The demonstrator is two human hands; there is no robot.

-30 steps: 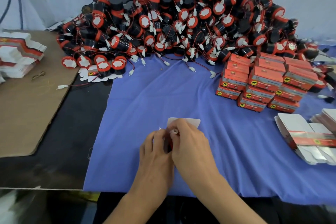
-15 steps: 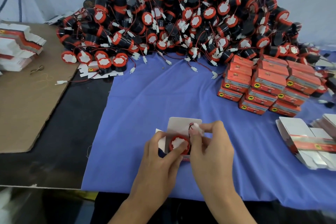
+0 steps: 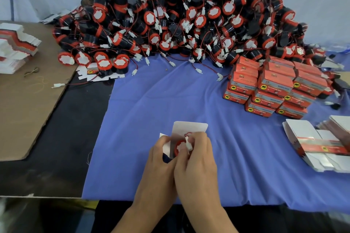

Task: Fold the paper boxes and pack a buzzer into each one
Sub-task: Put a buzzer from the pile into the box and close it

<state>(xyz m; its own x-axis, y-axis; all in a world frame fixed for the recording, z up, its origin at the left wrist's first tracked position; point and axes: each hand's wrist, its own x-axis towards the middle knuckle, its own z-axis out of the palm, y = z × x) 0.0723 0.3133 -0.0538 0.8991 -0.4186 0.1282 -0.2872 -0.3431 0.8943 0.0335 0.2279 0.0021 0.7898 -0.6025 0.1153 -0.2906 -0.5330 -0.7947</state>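
Packing step: the buzzer [image 3: 179, 147] sits in the open box [image 3: 189, 128] on the surface [image 3: 151, 100]. The left grip [image 3: 161, 159] holds the box, and the right grip [image 3: 197, 159] pinches the connector [image 3: 188, 144]. The next move likely calls for tucking the wire in, then closing the box.

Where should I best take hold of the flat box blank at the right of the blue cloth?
Pinch the box blank by its white left flap, coming from the left: it lies flat, and that edge is free on the blue cloth.
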